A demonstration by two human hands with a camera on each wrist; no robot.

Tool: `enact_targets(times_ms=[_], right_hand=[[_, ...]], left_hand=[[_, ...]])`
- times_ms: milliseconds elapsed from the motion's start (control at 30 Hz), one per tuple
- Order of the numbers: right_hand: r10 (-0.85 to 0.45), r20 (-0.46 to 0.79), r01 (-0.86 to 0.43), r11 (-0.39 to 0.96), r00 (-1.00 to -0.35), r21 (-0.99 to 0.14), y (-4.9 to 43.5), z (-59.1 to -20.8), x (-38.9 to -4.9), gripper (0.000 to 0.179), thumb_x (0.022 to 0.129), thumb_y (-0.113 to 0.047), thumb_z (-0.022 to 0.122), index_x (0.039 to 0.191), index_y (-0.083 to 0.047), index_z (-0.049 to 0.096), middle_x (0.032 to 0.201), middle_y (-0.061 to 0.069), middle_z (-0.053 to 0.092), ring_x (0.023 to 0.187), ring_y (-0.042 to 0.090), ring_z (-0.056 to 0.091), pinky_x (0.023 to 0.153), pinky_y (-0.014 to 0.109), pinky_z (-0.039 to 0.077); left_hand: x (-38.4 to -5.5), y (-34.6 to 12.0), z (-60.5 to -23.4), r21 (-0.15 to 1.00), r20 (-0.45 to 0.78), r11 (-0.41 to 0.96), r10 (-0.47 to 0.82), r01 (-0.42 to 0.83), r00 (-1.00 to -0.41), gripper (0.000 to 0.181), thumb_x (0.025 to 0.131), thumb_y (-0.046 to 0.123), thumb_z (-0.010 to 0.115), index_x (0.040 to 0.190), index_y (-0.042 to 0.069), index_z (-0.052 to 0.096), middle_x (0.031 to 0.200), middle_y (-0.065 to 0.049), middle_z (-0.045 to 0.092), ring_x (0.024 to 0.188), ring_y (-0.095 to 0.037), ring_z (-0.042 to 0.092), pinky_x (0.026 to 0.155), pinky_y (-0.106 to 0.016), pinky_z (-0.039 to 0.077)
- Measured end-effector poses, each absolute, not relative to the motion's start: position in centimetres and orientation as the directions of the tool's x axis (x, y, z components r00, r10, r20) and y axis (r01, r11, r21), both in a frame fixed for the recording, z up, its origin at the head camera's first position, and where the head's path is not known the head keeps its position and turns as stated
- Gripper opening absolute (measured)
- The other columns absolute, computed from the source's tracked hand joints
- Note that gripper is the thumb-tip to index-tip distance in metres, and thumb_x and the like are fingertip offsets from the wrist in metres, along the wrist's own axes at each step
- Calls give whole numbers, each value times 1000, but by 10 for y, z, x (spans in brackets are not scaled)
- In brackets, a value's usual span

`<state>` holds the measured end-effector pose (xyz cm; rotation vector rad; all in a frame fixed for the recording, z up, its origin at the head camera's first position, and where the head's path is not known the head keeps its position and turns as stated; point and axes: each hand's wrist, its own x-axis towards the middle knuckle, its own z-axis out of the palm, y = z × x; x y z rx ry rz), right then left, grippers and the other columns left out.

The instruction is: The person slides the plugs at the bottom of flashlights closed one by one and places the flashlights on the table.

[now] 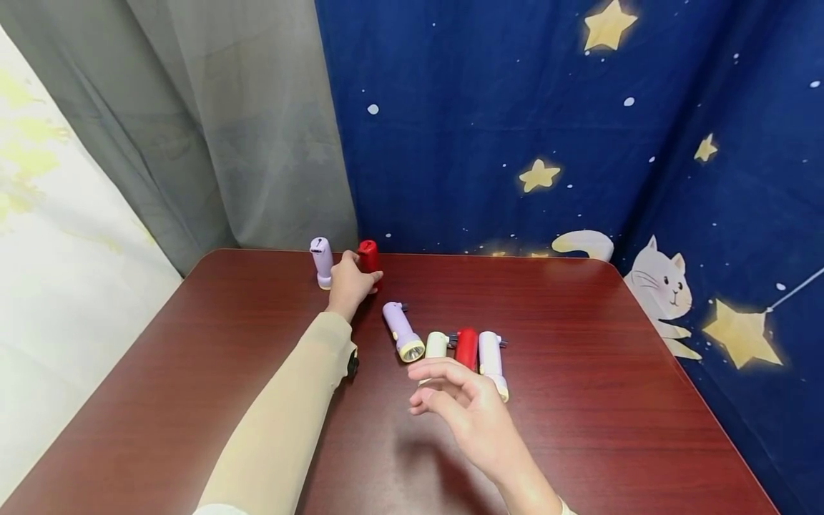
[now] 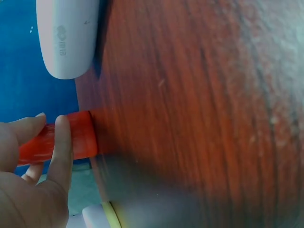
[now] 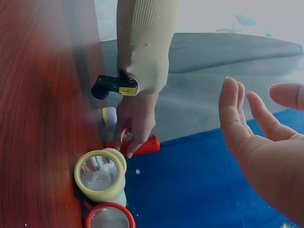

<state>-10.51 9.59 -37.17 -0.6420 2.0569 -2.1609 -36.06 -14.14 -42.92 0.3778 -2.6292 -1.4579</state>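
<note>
My left hand [image 1: 346, 286] reaches to the far edge of the table and grips a red flashlight [image 1: 369, 249] that stands upright. In the left wrist view, thumb and fingers lie around the red body. Just left of it a lilac flashlight [image 1: 322, 263] stands on its yellow-rimmed head. My right hand [image 1: 479, 418] hovers, palm inward and fingers loosely bent, holding nothing. Beyond it lie a cream flashlight [image 1: 436, 345], a second red flashlight [image 1: 466, 347] and a pale lilac flashlight [image 1: 491, 356], partly hidden by the hand. Another lilac flashlight [image 1: 399, 325] lies tilted between both hands.
The flashlights are on a dark red wooden table [image 1: 579, 429]. Behind its far edge hang a grey curtain [image 1: 270, 129] and a blue curtain [image 1: 463, 129] with stars and a cat. A black device [image 1: 352, 363] is strapped to the left wrist.
</note>
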Motion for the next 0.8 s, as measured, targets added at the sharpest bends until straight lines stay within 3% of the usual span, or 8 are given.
enact_targets(times_ms=[433,667,733,800], right_hand=[[-352,213,-208,-53,-911,-977,95,-369,-105,21,101,1,62,120,4,70,129,27,67,92,15,75,89,35,66],[-367,194,-193,-40,-910,-980,94,-368,-105,21,101,1,62,120,6,70,130,28,66,92,12,74,89,33,66],[-368,194,-194,-38,-909,-980,93,-368,-105,21,101,1,63,120,5,70,130,27,67,92,13,74,89,32,66],[-373,197,-197,-38,-907,-980,92,-368,-105,20,101,0,63,120,5,70,129,27,67,92,13,74,89,33,66]], left_hand=[[-360,-143,-430,797,18,584,-280,-155,-960,58,91,33,86,124,2,49,116,-25,65,71,-27,79,64,-28,64],[-350,-147,-425,716,75,685,-267,-134,-961,52,92,37,82,114,4,50,110,-22,61,101,-37,70,91,-45,63],[-344,-149,-423,694,61,709,-235,-128,-970,45,94,35,79,111,4,52,107,-21,62,100,-36,70,88,-44,63],[-338,-150,-423,667,30,734,-200,-129,-979,36,96,34,76,105,5,55,99,-19,66,87,-32,73,78,-40,64]])
